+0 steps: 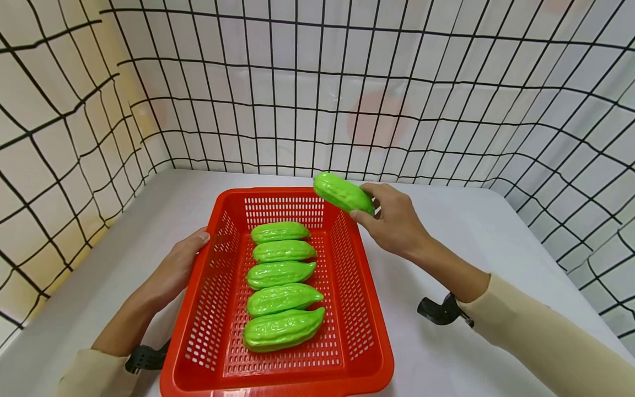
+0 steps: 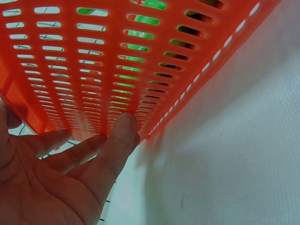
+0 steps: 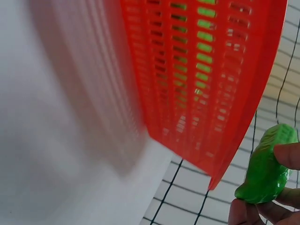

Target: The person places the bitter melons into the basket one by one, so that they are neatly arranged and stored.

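In the head view my right hand (image 1: pixel 394 218) pinches a bright green bitter melon (image 1: pixel 342 193) by one end, between thumb and fingers. It is held over the far right corner of a red plastic basket (image 1: pixel 369 309). The right wrist view shows this melon (image 3: pixel 267 164) beyond the basket's rim, with fingertips at its side and lower end. Several similar bitter melons (image 1: pixel 283 329) lie in a column inside the basket. At the basket's left side is my left hand (image 1: pixel 173 264), thumb tip at the rim. In the left wrist view its extended fingers (image 2: pixel 119 140) rest along the slotted outer wall.
A white-covered table (image 1: pixel 436 275) carries the basket. Black wire mesh (image 1: pixel 297 99) stands along the back and both sides, with pale sheeting behind it. Black straps with small devices (image 1: pixel 441 310) sit at both wrists.
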### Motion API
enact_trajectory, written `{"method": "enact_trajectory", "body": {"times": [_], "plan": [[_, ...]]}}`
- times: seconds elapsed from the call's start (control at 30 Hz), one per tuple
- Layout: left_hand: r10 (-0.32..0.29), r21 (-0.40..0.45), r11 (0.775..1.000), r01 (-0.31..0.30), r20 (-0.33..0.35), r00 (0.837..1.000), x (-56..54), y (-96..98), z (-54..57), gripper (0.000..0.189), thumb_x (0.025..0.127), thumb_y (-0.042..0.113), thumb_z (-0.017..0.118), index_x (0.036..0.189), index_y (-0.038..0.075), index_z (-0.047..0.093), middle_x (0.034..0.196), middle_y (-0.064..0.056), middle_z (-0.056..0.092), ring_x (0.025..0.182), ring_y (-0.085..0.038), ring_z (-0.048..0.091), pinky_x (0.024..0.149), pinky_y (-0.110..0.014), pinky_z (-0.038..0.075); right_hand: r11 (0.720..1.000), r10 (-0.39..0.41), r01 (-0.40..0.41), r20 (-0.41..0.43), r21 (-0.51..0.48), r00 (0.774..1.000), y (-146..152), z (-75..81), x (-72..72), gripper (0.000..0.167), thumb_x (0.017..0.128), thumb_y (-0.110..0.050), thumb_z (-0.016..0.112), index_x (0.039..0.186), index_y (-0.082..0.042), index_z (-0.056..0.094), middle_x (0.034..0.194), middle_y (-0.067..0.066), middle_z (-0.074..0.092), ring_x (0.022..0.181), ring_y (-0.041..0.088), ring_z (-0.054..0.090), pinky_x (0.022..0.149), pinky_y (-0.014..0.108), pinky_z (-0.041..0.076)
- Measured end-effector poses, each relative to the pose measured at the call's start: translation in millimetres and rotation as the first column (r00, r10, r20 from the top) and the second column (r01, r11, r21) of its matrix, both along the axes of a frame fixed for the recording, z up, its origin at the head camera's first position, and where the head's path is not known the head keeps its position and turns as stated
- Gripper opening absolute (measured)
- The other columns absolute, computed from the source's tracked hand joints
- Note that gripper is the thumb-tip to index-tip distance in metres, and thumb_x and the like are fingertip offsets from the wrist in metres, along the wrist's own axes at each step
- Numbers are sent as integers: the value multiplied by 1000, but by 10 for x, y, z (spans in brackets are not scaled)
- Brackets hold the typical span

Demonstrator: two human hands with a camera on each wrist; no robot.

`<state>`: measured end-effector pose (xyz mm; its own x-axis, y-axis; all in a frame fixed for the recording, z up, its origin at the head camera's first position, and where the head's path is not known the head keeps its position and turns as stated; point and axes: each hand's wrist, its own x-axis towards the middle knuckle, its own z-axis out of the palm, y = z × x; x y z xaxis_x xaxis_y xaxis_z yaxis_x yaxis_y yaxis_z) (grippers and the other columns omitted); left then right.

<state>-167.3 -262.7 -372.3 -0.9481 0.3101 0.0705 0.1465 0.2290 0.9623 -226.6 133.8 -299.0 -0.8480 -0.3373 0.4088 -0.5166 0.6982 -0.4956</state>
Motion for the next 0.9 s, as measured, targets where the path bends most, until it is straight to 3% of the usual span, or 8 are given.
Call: {"method": "enact_trajectory", "body": {"times": [0.37,0.67,0.9], "plan": [[-2,3,1000,2,3,1000,-8,15,-2,54,111,42,30,151,5,31,122,-31,58,88,-35,75,70,-50,62,990,124,-124,10,69,992,-172,112,258,43,93,-17,73,130,-1,60,109,8,65,90,19,60,71,34,58],[-18,14,1000,18,4,1000,-12,5,0,54,111,41,29,151,5,31,121,-32,58,87,-36,75,70,-50,62,967,223,-228,50,114,974,-343,240,437,34,91,-16,75,121,-6,64,96,1,61,82,15,55,68,30,52],[-9,8,1000,9,2,1000,0,4,6,54,111,42,30,151,5,30,120,-32,58,86,-36,75,70,-50,62,937,275,-310,208,159,939,-483,323,615,39,91,-16,75,127,-6,63,102,-2,63,89,14,57,73,27,56]]}}
